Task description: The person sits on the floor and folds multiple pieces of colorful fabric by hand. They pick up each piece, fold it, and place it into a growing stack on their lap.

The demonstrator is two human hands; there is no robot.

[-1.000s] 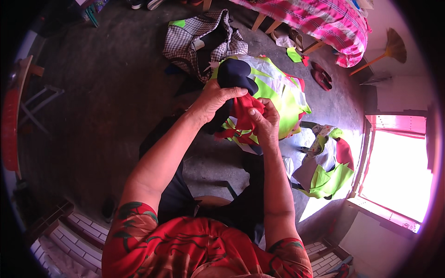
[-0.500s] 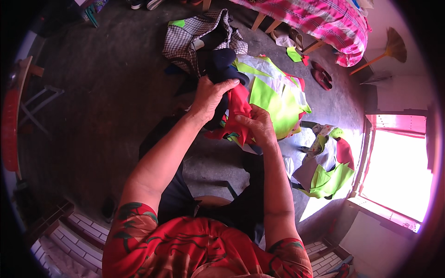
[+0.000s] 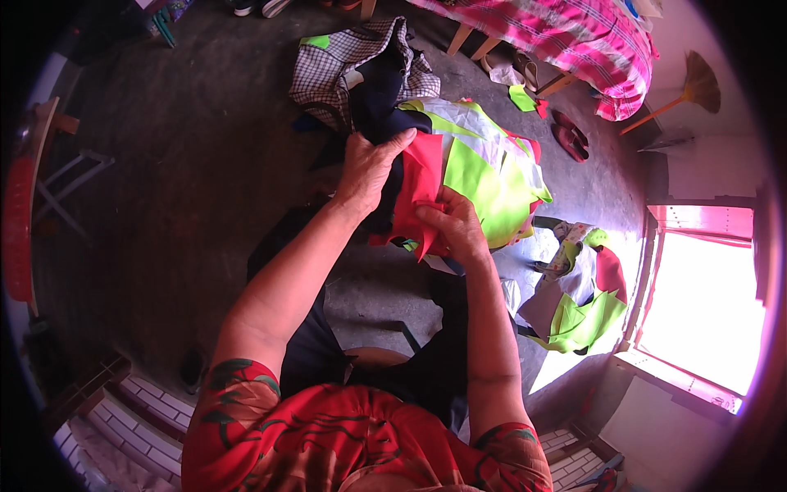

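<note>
Dark grey floor (image 3: 188,180) below | gripping flat red cloth piece (image 3: 421,168) in left hand (image 3: 368,170) | pinching its lower part in right hand (image 3: 459,227)

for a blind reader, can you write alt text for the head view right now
A person's right hand grips a red cloth, with the left hand at its upper edge, beside a yellow-green and grey fabric heap. Checked fabric lies beyond on the dark floor.
</note>
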